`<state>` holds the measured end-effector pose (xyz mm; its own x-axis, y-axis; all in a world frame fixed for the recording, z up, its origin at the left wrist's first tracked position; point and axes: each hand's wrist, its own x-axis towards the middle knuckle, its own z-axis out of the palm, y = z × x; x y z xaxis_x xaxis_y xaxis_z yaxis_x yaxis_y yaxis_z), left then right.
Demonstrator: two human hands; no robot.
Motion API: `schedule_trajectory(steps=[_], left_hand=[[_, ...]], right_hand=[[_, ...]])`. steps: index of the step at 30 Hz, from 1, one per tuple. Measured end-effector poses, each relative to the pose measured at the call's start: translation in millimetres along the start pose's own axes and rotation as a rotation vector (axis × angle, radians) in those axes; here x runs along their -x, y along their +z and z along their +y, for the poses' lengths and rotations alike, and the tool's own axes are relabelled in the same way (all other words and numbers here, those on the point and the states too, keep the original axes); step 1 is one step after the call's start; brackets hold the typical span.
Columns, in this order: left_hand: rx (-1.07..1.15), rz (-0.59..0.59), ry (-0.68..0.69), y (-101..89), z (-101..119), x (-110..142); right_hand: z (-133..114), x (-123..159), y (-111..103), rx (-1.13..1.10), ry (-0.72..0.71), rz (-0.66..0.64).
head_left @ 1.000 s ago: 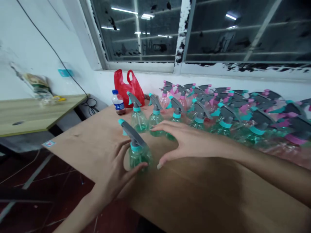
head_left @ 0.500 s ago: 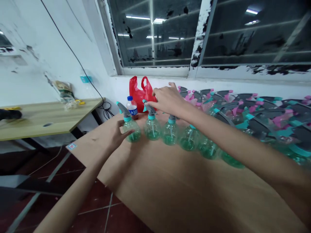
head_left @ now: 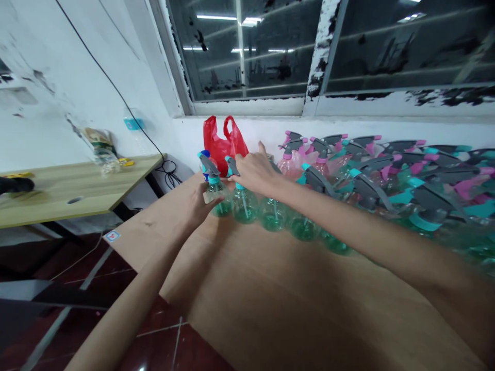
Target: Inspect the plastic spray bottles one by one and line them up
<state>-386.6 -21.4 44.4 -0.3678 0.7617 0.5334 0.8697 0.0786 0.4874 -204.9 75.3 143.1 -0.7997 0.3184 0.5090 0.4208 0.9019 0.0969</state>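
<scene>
Green see-through spray bottles with grey and teal trigger heads stand in a row on the brown tabletop (head_left: 247, 288). My left hand (head_left: 197, 208) is closed around the body of the leftmost spray bottle (head_left: 221, 206), thumb in front. This bottle leans slightly and nearly touches its neighbour. At the head of the second spray bottle (head_left: 245, 208) is my right hand (head_left: 253, 172), with thumb and forefinger apart and the little finger raised. Part of that head is hidden behind the hand. The third spray bottle (head_left: 271, 216) stands below my right wrist.
Many pink- and teal-headed spray bottles (head_left: 390, 167) crowd the right side by the wall. A red plastic bag (head_left: 224, 147) and a blue-capped bottle (head_left: 204, 165) stand behind the row. Another table (head_left: 69, 190) is at the left, beyond a gap.
My left hand has moved right and slightly back with the leftmost spray bottle, closing the gap to the second one. My right hand has come left and lower, to the second bottle's head.
</scene>
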Motion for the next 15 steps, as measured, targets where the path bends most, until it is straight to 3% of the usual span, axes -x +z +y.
schedule_trajectory(steps=[7,10,15], left_hand=[[-0.028,0.022,-0.030,0.2,5,0],[-0.030,0.088,-0.061,-3.4,12,5],[0.009,0.260,-0.082,-21.0,44,49]], right_hand=[[-12,7,0,0.015,0.026,0.066],[-19,14,-4,0.012,0.008,0.116],[-34,44,-22,-0.006,-0.045,0.166]])
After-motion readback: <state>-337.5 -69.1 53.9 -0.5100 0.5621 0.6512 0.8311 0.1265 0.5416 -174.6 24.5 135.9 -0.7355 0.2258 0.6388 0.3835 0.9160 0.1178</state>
